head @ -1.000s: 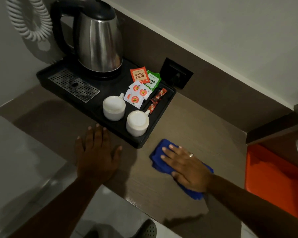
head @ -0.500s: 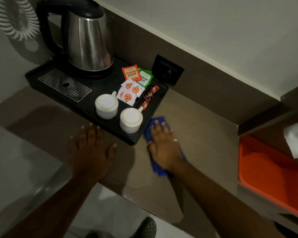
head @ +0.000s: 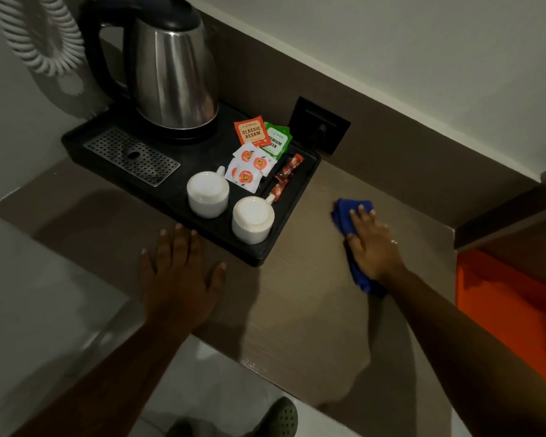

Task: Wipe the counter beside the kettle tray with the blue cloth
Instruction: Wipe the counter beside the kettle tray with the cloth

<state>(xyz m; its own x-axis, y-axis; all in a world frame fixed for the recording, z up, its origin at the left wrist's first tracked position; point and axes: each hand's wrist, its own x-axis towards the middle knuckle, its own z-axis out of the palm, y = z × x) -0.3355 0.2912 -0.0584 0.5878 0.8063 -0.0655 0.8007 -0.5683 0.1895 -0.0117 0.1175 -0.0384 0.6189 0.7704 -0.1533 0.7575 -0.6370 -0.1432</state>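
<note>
While our right hand (head: 374,247) lies flat on the folded blue cloth (head: 355,212) right of the black plastic kettle tray (head: 267,252) and our left hand (head: 178,272) rests open on the brown table (head: 297,310), we should press evenly and sweep overlapping strokes.

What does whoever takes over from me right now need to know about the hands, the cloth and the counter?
Right hand: flat on the blue cloth, pressing it to the counter to the right of the kettle tray, clear of its edge.
Left hand: empty, spread flat on the counter in front of the tray, fingertips near its front rim.
On the tray: kettle, two upturned cups, sachets.
Done: cannot tell from this view how much is wiped.
Left: cover the strip from the tray's right edge to the back wall and the front edge.
</note>
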